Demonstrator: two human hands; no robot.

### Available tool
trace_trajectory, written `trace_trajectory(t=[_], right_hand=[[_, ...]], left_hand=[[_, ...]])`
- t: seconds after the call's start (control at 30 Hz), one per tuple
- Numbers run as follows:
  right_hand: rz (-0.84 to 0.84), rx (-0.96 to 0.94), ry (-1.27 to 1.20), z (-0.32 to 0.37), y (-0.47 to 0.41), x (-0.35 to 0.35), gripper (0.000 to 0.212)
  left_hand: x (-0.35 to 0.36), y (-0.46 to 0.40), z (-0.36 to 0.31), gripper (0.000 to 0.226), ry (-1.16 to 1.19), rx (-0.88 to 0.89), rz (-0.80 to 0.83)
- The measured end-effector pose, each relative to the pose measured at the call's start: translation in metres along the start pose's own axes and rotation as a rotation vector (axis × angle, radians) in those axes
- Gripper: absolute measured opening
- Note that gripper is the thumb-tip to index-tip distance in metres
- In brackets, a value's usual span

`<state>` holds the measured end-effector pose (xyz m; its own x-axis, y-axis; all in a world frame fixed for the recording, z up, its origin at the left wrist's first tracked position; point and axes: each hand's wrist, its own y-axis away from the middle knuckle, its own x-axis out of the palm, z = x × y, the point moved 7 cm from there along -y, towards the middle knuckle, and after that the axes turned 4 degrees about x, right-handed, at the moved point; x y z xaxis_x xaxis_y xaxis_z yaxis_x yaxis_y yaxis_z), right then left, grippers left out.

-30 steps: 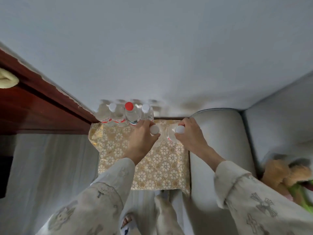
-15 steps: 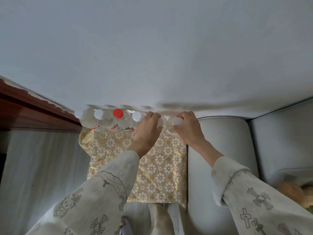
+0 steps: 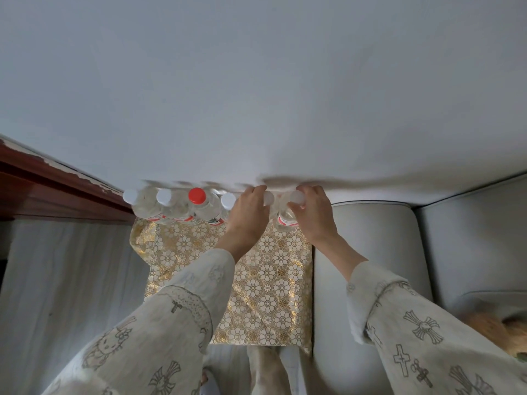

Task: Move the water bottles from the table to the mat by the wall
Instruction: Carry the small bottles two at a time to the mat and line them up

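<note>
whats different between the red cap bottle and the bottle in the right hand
The red-capped bottle has a red cap; the bottle under the right hand has a white one. The red-capped bottle stands free in the row with nothing touching it, while the right hand grips the other near its top. The red-capped one sits mid-row; the gripped one is at the row's right end. Both are clear, upright, on the gold floral mat against the wall.

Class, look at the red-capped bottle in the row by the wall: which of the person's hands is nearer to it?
Left. The left hand is just right of the red-capped bottle, one white cap between them. The right hand is farther right, beside the sofa.
</note>
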<state>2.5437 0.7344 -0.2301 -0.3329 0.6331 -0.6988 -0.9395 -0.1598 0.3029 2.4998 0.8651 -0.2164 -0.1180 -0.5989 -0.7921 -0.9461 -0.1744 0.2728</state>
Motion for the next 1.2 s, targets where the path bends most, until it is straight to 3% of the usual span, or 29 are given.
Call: trace_trajectory(t=[0.17,0.4,0.6,0.9,1.2], right_hand=[[-0.010,-0.034,-0.001,0.003,-0.001,-0.001,0.032],[0.134,0.044,-0.032,0.015,0.028,-0.004,0.061],[0.211,-0.097,-0.026,0.074,0.109,-0.018,0.045],[0.523,-0.559,0.013,0.241,0.285,0.047,0.036],[0.855,-0.995,0.085,0.328,0.583,0.143,0.024]], left_hand=[[-0.008,0.007,0.004,0.045,0.052,-0.002,-0.010],[-0.037,0.045,0.002,0.037,0.179,0.021,-0.087],[-0.086,0.140,0.031,0.036,0.375,-0.156,-0.196],[-0.184,0.360,0.095,0.027,0.507,-0.345,-0.701],[-0.203,0.688,0.161,0.021,0.492,-0.600,-1.171]])
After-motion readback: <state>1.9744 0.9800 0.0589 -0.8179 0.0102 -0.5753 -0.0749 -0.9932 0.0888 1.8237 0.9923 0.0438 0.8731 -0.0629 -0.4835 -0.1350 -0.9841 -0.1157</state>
